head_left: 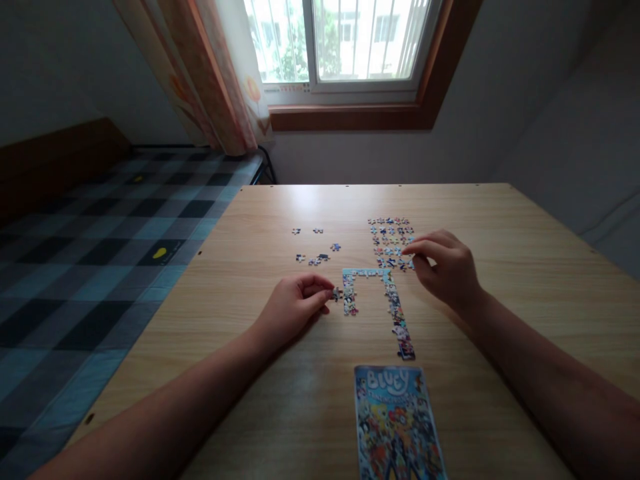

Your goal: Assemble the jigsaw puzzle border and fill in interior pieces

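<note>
My left hand [303, 299] pinches a small jigsaw piece [337, 293] just left of the partly joined puzzle [395, 300]. That puzzle shows a top edge, a short left side and a longer right side around bare wood. Over the right part of a grid of loose puzzle pieces [390, 241], my right hand [443, 263] has thumb and forefinger close together at one piece; whether it grips that piece is too small to make out. Several scattered pieces [318, 260] lie beyond my left hand.
A colourful picture sheet marked "Bluey" [400, 423] lies at the near side of the wooden table [280, 413]. Left of the table is a bed with a checked cover [165, 213]. Beyond the far edge are a curtain [210, 80] and a barred window [345, 47].
</note>
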The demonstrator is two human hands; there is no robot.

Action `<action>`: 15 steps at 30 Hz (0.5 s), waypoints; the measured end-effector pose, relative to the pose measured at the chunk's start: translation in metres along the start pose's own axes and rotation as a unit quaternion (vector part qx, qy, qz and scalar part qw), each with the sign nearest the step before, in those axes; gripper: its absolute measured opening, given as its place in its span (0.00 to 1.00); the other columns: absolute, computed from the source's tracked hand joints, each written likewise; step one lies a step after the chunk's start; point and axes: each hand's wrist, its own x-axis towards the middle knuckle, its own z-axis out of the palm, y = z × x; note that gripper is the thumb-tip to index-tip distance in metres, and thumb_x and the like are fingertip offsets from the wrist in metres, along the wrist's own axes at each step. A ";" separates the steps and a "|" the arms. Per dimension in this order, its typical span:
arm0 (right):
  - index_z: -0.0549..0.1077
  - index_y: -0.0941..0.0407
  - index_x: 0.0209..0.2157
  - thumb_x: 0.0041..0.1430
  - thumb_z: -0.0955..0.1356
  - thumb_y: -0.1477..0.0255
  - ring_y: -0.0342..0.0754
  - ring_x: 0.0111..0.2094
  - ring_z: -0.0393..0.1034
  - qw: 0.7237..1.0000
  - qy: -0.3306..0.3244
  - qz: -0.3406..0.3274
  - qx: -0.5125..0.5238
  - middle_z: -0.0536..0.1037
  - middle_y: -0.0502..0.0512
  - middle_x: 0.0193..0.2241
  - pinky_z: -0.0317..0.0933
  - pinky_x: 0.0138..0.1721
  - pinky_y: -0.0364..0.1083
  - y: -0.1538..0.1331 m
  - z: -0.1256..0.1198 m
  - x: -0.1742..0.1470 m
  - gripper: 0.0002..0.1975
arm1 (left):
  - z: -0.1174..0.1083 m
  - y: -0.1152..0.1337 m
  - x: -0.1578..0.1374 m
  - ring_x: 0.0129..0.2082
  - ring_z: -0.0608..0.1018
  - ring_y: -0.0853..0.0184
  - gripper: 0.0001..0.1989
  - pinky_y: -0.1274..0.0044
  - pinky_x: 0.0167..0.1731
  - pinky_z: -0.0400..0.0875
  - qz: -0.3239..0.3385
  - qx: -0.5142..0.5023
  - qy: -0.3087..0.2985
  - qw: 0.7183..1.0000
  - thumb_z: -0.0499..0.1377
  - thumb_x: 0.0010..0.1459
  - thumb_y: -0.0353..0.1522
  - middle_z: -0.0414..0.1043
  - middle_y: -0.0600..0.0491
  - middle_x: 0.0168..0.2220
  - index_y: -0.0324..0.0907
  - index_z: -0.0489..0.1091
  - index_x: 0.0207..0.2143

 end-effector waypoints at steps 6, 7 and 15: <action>0.78 0.51 0.40 0.60 0.69 0.79 0.52 0.41 0.73 0.986 -0.097 -0.125 0.042 0.83 0.51 0.39 0.66 0.46 0.53 -0.054 0.006 0.002 0.10 | 0.000 0.001 -0.001 0.24 0.79 0.70 0.05 0.81 0.23 0.68 0.009 -0.002 0.000 1.000 0.63 0.55 0.30 0.79 0.52 0.27 0.38 0.75 0.35; 0.78 0.52 0.40 0.61 0.70 0.78 0.52 0.42 0.73 0.985 -0.107 -0.130 0.043 0.83 0.51 0.40 0.65 0.47 0.53 -0.059 0.009 0.001 0.09 | 0.000 0.001 -0.001 0.25 0.79 0.70 0.05 0.81 0.24 0.68 0.010 -0.003 -0.001 1.000 0.63 0.55 0.30 0.79 0.52 0.27 0.38 0.75 0.35; 0.79 0.51 0.38 0.64 0.71 0.72 0.50 0.43 0.73 0.982 -0.117 -0.138 0.050 0.84 0.48 0.40 0.61 0.47 0.52 -0.073 0.021 0.000 0.03 | 0.002 -0.002 0.000 0.25 0.79 0.69 0.07 0.79 0.26 0.69 0.021 -0.014 -0.011 1.000 0.64 0.55 0.31 0.79 0.52 0.27 0.38 0.75 0.36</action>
